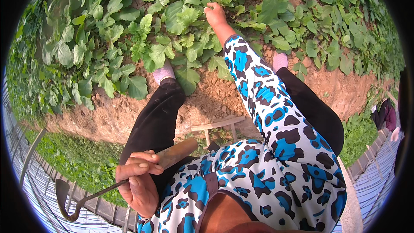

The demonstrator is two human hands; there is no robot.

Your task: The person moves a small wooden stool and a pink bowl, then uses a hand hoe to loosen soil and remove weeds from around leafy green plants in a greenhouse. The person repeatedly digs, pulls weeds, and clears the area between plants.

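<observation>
My left hand (139,181) is raised close to my body at the lower left. Its fingers close around a small hand hoe, near where the wooden handle (179,152) meets the metal shank. The curved hoe blade (62,192) points out to the left, away from the soil. Stretched far forward, my right hand (216,15) is low over the leafy vegetable plants (189,16), which look like radish greens. Its fingers are curled beside the leaves; whether they pinch anything is too small to tell.
My feet in pink coverings (163,72) stand among the plants at the edge of the soil bed (207,100). A wooden frame piece (220,124) shows between my legs. Another person in dark clothing (386,116) is at the far right. Greenhouse-like ribs (30,155) curve along the left.
</observation>
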